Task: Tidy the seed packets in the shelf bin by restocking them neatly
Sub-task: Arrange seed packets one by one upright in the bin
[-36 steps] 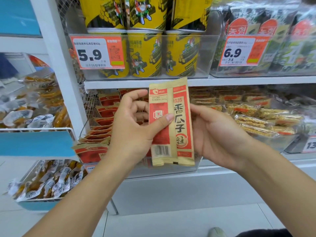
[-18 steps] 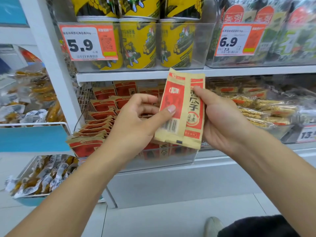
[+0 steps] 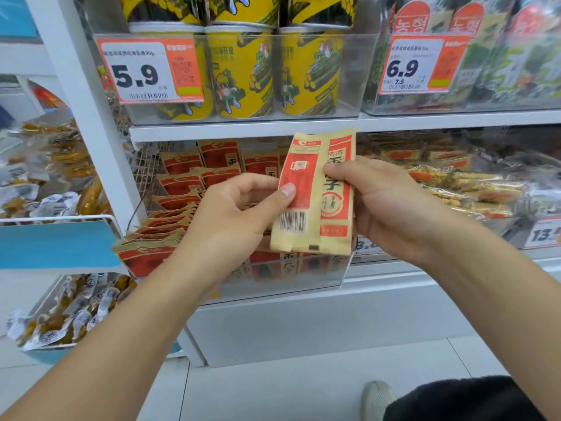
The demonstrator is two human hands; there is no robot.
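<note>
The two seed packets have come closer to the clear shelf bin and tilted slightly — the left hand pinches the front one, the right hand grips both from behind — so restocking seems near.

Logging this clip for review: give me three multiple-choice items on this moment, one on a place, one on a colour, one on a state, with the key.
1. Where are the held seed packets?
A. in front of the clear shelf bin
B. on the floor
C. on the top shelf

2. What colour are the tubs behind the 5.9 price tag?
A. blue
B. yellow
C. white

3. How are the packets held?
A. left hand alone
B. right hand alone
C. both hands

Key: 1 A, they are up before the bin. 2 B, yellow wrappers show. 3 C, the left hand thumb presses their face, and the right hand grips their edge.
</note>
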